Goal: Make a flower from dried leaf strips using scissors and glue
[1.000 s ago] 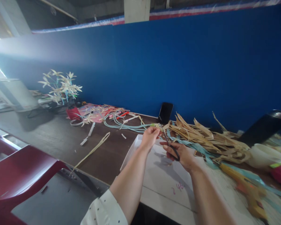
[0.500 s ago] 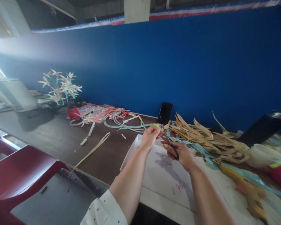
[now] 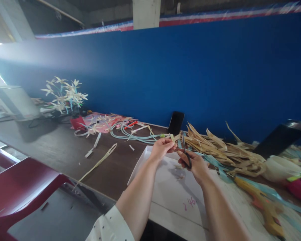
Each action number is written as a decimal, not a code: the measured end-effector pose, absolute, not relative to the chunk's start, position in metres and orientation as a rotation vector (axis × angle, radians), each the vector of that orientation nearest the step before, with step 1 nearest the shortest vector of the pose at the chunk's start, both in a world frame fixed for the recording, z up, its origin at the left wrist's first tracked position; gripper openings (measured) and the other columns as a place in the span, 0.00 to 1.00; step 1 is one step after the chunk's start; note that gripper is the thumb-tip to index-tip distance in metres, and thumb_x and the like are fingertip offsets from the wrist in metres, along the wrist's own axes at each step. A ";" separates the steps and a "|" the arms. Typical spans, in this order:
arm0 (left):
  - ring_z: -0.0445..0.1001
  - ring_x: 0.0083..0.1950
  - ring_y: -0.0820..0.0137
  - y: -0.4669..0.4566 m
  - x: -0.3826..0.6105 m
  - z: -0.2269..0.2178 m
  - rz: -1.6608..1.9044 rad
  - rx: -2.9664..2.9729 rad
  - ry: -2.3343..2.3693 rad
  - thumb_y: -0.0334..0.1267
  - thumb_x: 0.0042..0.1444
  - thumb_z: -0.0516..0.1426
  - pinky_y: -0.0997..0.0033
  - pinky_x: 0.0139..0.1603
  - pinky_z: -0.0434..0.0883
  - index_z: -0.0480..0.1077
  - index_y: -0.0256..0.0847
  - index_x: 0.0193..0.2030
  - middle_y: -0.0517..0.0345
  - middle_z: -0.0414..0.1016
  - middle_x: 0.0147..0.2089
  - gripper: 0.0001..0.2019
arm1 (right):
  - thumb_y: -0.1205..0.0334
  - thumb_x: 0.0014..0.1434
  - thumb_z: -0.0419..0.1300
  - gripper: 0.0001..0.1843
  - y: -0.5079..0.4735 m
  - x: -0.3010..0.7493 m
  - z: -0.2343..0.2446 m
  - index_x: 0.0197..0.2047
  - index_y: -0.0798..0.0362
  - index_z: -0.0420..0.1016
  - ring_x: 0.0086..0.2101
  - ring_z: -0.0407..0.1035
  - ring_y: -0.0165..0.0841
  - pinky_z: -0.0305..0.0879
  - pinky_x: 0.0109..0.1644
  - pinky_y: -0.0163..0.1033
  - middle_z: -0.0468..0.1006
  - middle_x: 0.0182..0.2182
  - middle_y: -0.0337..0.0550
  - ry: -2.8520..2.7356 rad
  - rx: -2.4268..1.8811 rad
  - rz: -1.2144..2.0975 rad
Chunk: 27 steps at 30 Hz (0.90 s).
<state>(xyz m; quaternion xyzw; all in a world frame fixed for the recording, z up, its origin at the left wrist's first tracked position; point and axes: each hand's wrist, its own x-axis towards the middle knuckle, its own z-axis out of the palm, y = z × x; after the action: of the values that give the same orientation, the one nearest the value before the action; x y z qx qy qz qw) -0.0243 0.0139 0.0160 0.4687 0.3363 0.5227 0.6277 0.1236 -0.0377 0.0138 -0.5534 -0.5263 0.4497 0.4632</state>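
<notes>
At the far left a red chair (image 3: 22,187) stands beside the dark table (image 3: 52,147). A bunch of finished straw flowers (image 3: 65,95) stands at the far end of the table, well apart from the hands, probably so that it is not disturbed. Nearer to the middle, some pale blue cords (image 3: 130,134) lie loose on the wood. The left hand (image 3: 162,149) is raised over the far edge of the white board (image 3: 165,194). Its thumb and fingers are closed tightly on a small leaf strip (image 3: 171,137) with a green tip, and the free end points to the right, I think to offer it to the blades. The scissors (image 3: 186,154) are just beside this strip, and their point almost touches it. The right hand (image 3: 196,166) is wrapped around the black handles with the fingers through the loops; how far the blades are apart I cannot tell. Both hands work above the board, which seems to catch the small pieces. Behind them a phone (image 3: 176,123) leans on the blue wall. To the right a heap of dried leaves (image 3: 223,150) lies near the hands, then a white bowl (image 3: 281,167) and a yellow glue gun (image 3: 263,204).
</notes>
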 end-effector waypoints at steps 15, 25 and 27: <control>0.70 0.27 0.77 0.014 -0.022 0.014 1.229 1.054 0.817 0.38 0.41 0.62 0.75 0.32 0.68 0.70 0.35 0.29 0.60 0.70 0.25 0.10 | 0.45 0.50 0.59 0.30 -0.041 0.124 0.011 0.52 0.54 0.71 0.24 0.62 0.28 0.57 0.27 0.33 0.72 0.23 0.40 -1.557 -1.331 1.124; 0.70 0.27 0.75 0.017 -0.022 0.010 1.200 1.059 0.855 0.39 0.41 0.62 0.75 0.31 0.69 0.70 0.35 0.28 0.58 0.71 0.25 0.10 | 0.44 0.48 0.60 0.30 -0.042 0.121 0.014 0.49 0.56 0.73 0.19 0.58 0.26 0.55 0.24 0.33 0.69 0.18 0.37 -1.583 -1.342 1.108; 0.70 0.28 0.75 0.017 -0.022 0.010 1.200 1.053 0.851 0.39 0.41 0.63 0.74 0.32 0.69 0.70 0.35 0.28 0.58 0.71 0.25 0.10 | 0.44 0.47 0.60 0.30 -0.042 0.121 0.016 0.48 0.56 0.74 0.18 0.58 0.26 0.55 0.23 0.33 0.69 0.18 0.37 -1.587 -1.339 1.102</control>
<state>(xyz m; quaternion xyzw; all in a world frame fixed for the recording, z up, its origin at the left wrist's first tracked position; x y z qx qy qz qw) -0.0222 0.0167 0.0097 0.4575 0.3697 0.5214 0.6182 0.1211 -0.0422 0.0155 -0.5255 -0.6230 0.4327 0.3853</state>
